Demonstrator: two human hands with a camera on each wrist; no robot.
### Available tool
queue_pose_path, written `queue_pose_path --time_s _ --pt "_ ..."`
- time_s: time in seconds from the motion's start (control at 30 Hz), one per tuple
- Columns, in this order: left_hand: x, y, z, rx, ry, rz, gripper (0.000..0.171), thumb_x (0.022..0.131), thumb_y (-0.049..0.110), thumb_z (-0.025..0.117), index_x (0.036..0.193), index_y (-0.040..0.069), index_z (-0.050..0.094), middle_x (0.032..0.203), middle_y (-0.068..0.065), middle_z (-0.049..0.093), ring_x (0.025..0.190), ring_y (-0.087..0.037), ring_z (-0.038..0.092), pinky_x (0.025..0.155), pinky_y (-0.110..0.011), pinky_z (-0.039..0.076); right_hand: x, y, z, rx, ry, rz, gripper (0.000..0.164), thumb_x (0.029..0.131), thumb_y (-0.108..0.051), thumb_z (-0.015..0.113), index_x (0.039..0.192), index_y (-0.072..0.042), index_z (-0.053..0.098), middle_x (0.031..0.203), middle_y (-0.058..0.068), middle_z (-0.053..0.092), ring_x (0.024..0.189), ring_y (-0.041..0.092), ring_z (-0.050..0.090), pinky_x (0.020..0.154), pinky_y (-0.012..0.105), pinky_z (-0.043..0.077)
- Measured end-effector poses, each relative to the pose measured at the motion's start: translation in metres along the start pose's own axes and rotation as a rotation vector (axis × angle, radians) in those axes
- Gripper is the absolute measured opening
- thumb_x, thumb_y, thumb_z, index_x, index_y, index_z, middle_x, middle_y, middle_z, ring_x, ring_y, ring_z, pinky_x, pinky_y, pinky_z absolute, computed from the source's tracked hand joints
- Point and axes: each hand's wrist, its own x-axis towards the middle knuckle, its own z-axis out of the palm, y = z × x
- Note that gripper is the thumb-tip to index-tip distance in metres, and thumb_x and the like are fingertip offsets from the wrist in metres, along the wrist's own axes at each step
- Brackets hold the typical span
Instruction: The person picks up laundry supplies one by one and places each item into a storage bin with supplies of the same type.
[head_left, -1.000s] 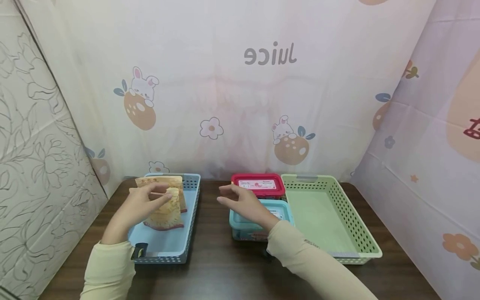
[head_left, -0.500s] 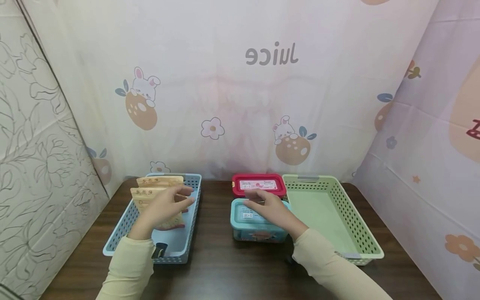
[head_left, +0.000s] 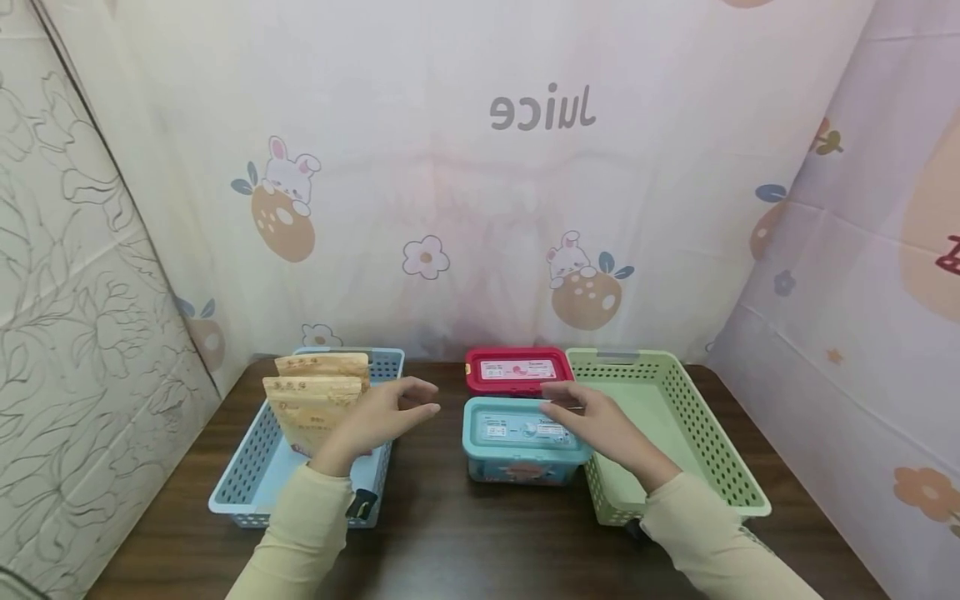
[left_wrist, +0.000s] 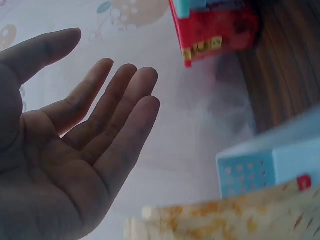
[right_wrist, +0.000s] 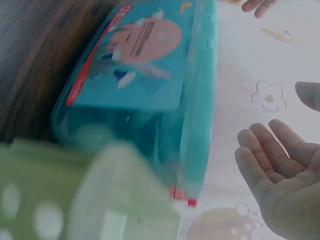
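Note:
My left hand [head_left: 382, 417] hovers over the right side of the blue basket [head_left: 238, 475], its fingers loosely bent and nothing between them. Two cream-coloured pouches stand in that basket: a front pouch [head_left: 306, 410] and a back pouch [head_left: 322, 363] partly hidden behind it. Above the right end of a teal lidded plastic box [head_left: 517, 473] is my right hand [head_left: 607, 423], holding nothing. The right wrist view shows that hand [right_wrist: 287, 175] relaxed and apart from the teal box [right_wrist: 135, 65]. A red lidded box [head_left: 517, 385] stands just behind the teal one, partly covered.
On the right, a pale green basket [head_left: 637, 458] stands beside both boxes. Between the blue basket and the boxes runs a strip of dark wooden table [head_left: 427, 475]. A printed curtain [head_left: 480, 250] hangs behind the table.
Both hands have moved to the right, the left away from the pouches and the right across the teal box. The baskets, boxes and pouches stay where they were.

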Motion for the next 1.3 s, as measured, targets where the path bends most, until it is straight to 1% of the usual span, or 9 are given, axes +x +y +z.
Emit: queue_pose_path --time_s 0.2,0.43,0.57,0.7,0.8,0.9,1.07,1.17,1.3 --pt "0.006 0.006 0.012 -0.034 -0.02 0.007 0.034 0.094 0.033 0.071 0.123 0.015 0.069 0.112 0.001 0.069 0.102 -0.018 0.063 0.084 -0.04 0.056 -0.008 0.012 -0.014 -0.02 0.024 0.02 0.056 0.097 -0.042 0.066 0.138 -0.005 0.058 0.134 0.01 0.061 0.117 0.029 0.059 0.096 0.05 0.051" --pt "0.012 0.01 0.021 -0.066 -0.04 0.027 0.035 0.094 0.032 0.071 0.123 0.013 0.069 0.11 0.001 0.069 0.1 -0.017 0.064 0.082 -0.037 0.056 -0.01 0.022 -0.019 -0.04 0.039 0.044 0.054 0.098 -0.042 0.065 0.138 -0.007 0.058 0.132 0.01 0.062 0.116 0.029 0.06 0.095 0.051 0.051" --pt "0.015 0.011 0.027 -0.055 -0.039 0.01 0.036 0.094 0.034 0.07 0.123 0.012 0.069 0.111 0.0 0.07 0.1 -0.018 0.064 0.081 -0.039 0.056 -0.011 0.025 -0.02 -0.046 0.036 0.063 0.054 0.098 -0.043 0.065 0.138 -0.008 0.058 0.132 0.009 0.062 0.116 0.028 0.06 0.095 0.051 0.051" --pt "0.019 0.011 0.033 -0.051 -0.031 -0.019 0.036 0.096 0.034 0.068 0.124 0.011 0.069 0.114 -0.002 0.069 0.103 -0.019 0.064 0.084 -0.042 0.056 -0.012 0.027 -0.023 -0.06 0.036 0.06 0.054 0.098 -0.042 0.064 0.138 -0.006 0.058 0.131 0.01 0.063 0.115 0.028 0.06 0.094 0.051 0.052" --pt "0.022 0.009 0.038 -0.092 -0.036 -0.046 0.037 0.097 0.033 0.066 0.126 0.009 0.067 0.115 -0.005 0.068 0.098 -0.02 0.065 0.082 -0.041 0.057 -0.011 0.029 -0.024 -0.077 0.042 0.054 0.053 0.098 -0.04 0.064 0.137 -0.004 0.058 0.128 0.011 0.064 0.112 0.027 0.06 0.091 0.048 0.053" --pt "0.024 0.006 0.042 -0.165 -0.05 -0.068 0.039 0.098 0.03 0.066 0.128 0.005 0.064 0.117 -0.009 0.067 0.094 -0.02 0.067 0.08 -0.039 0.059 -0.011 0.032 -0.025 -0.079 0.051 0.062 0.051 0.099 -0.037 0.065 0.137 -0.004 0.058 0.124 0.01 0.066 0.108 0.024 0.062 0.087 0.043 0.054" --pt "0.027 0.001 0.048 -0.262 -0.073 -0.103 0.044 0.099 0.028 0.065 0.133 0.001 0.06 0.12 -0.014 0.063 0.097 -0.023 0.067 0.082 -0.041 0.06 -0.012 0.037 -0.026 -0.005 0.036 0.091 0.054 0.1 -0.032 0.065 0.138 0.004 0.054 0.121 0.014 0.066 0.104 0.028 0.064 0.082 0.036 0.057" --pt "0.028 -0.001 0.05 -0.29 -0.074 -0.121 0.046 0.099 0.028 0.065 0.134 -0.001 0.058 0.121 -0.016 0.061 0.099 -0.026 0.067 0.084 -0.045 0.059 -0.012 0.039 -0.026 0.055 0.013 0.111 0.057 0.1 -0.031 0.065 0.139 0.008 0.051 0.122 0.018 0.064 0.103 0.03 0.065 0.08 0.036 0.059" --pt "0.031 -0.006 0.053 -0.298 -0.087 -0.14 0.049 0.098 0.028 0.066 0.135 -0.003 0.055 0.114 -0.016 0.061 0.096 -0.031 0.068 0.082 -0.045 0.059 -0.012 0.041 -0.026 0.088 -0.02 0.141 0.058 0.099 -0.029 0.066 0.138 0.01 0.05 0.122 0.021 0.063 0.099 0.027 0.066 0.08 0.04 0.06"
